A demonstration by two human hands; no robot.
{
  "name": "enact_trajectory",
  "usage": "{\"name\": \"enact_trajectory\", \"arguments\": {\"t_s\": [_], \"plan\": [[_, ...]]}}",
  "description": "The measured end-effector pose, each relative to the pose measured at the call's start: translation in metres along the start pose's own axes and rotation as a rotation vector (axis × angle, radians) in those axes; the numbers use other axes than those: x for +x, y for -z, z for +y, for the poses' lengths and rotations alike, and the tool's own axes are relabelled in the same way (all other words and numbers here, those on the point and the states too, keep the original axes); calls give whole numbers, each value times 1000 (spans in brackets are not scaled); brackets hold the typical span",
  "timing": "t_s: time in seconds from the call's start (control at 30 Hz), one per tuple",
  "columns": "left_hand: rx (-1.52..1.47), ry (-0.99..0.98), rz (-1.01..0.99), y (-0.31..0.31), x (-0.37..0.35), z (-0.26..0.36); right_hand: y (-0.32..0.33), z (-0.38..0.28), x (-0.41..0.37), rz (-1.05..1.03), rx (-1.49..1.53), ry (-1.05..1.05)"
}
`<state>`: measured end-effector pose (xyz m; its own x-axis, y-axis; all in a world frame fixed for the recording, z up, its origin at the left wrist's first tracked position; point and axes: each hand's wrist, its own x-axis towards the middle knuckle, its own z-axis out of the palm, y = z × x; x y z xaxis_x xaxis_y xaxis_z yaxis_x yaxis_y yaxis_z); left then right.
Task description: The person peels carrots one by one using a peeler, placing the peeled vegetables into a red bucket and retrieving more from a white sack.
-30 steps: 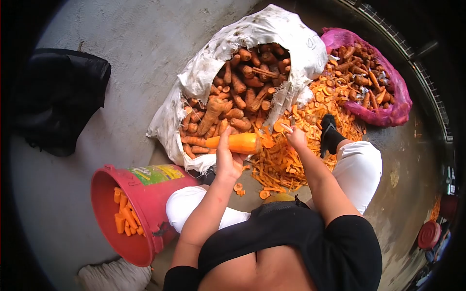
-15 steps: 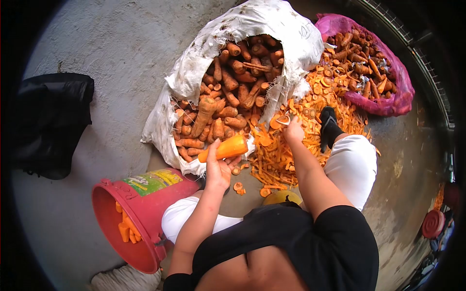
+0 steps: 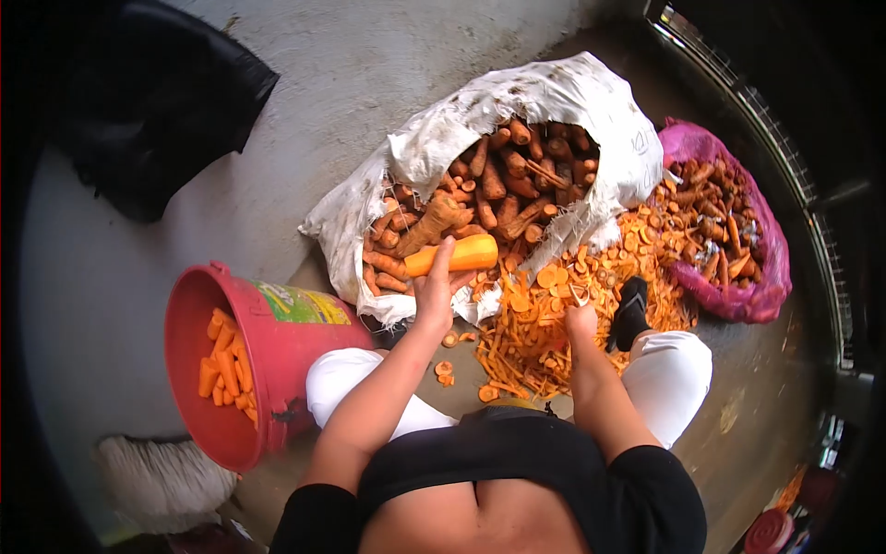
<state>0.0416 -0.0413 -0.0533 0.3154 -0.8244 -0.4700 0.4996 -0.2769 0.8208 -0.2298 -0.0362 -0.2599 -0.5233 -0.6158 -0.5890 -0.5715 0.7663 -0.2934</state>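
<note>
Left hand [image 3: 436, 297] holds carrot [image 3: 472, 252], right [image 3: 581, 320] perhaps a peeler [image 3: 579, 296]

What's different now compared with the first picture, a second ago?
The right hand, with the peeler, has drawn back toward the body and sits farther from the carrot. The camera view has shifted too. Nothing was visibly picked up or let go: the left hand still holds the carrot, and the white sack and bucket seem to have stayed put.

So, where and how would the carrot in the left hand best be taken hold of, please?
I'd grip the carrot by its thick end, coming from the right: that end juts out free, while the left hand holds the narrower part.
</note>
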Motion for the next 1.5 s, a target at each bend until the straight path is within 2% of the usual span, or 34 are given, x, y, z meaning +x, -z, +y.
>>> {"name": "enact_trajectory", "arguments": {"t_s": [0.07, 0.13, 0.23, 0.33, 0.37, 0.4, 0.47, 0.6, 0.67, 0.7, 0.8, 0.83, 0.93, 0.97, 1.07, 1.1, 1.2, 1.23, 1.33, 1.37, 1.47, 1.5], "plan": [[-15, -88, -10, -6, -1, -1, 9, 2, -6, 73, 111, 85], [16, -170, -41, -12, -5, 5, 17, -2, -5, 73, 89, 113], [-95, -84, -103, -10, -13, 7, 25, -8, -14, 91, 76, 129], [-246, 73, -115, -7, -21, 5, 47, -16, -32, 207, -7, 262], [-304, 111, -161, -1, -22, 1, 51, -15, -31, 243, 8, 372], [-358, 147, -206, 3, -26, 0, 74, -30, -58, 225, 70, 392], [-426, 191, -282, 11, -37, 2, 79, -36, -47, 145, 174, 422], [-495, 247, -454, 15, -76, 15, 103, -49, -58, -77, 585, 703], [-488, 230, -462, 17, -88, 17, 118, -57, -74, -48, 587, 718], [-477, 224, -469, 21, -92, 17, 124, -54, -75, 17, 411, 797], [-482, 209, -479, 29, -102, 20, 161, -64, -146, 298, -49, 680], [-492, 205, -483, 32, -105, 21, 159, -57, -144, 324, -41, 746], [-523, 197, -512, 36, -115, 24, 160, -55, -152, 277, 10, 757], [-525, 186, -533, 36, -119, 25, 153, -52, -142, 360, -122, 814], [-508, 149, -582, 43, -126, 25, 148, -54, -143, 209, -23, 814], [-509, 154, -577, 47, -129, 24, 146, -52, -147, 261, -23, 857], [-506, 162, -529, 55, -138, 21, 118, -41, -91, -78, 280, 811], [-505, 169, -509, 58, -141, 20, 127, -42, -116, -167, 502, 889], [-495, 178, -494, 65, -151, 16, 136, -44, -128, -381, 636, 799], [-504, 188, -486, 66, -154, 16, 140, -44, -129, -510, 711, 699], [-508, 197, -486, 70, -153, 7, 151, -49, -143, -533, 712, 590], [-522, 194, -507, 67, -159, 11, 142, -48, -136, -487, 793, 627]]}}
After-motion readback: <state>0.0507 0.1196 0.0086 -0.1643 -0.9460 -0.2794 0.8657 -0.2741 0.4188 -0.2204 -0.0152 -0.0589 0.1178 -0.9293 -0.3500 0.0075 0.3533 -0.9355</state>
